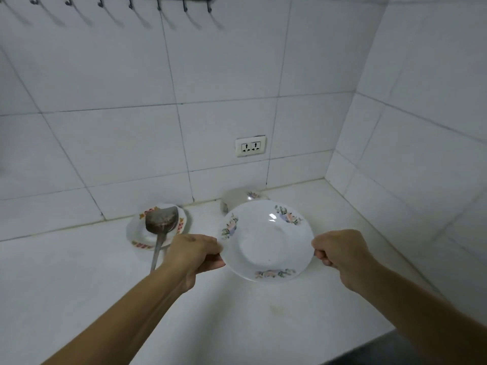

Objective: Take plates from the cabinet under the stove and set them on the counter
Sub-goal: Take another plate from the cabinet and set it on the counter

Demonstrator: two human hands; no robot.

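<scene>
Holding a round white ceramic plate with pastel flower sprays on its rim [267, 239] above the white counter [79, 280], near the tiled corner. Left hand [196, 255] clenched on the plate's left rim, thumb on top, fingers tucked out of sight beneath; right hand [340, 252] clenched the same way on the right rim, fingertips likewise hidden. Plate tilted slightly toward the camera, well lit, with a small glare spot near the far side and three flower clusters showing: left, upper right and near edge. Hard to tell whether its underside touches the counter or hangs just above.

Half hidden behind the plate's far edge, a pale rounded dish with a faint floral mark [243, 197], shape unclear, possibly upturned. To the left, a small white plate with a red and orange patterned border [139, 233], carrying a grey metal spatula [160, 219] whose handle disappears behind the left wrist. On the tiled wall, a white double power socket [251, 146], no readable lettering. Along the top edge, a row of dark metal hooks [158, 5], cut off by the frame.
</scene>
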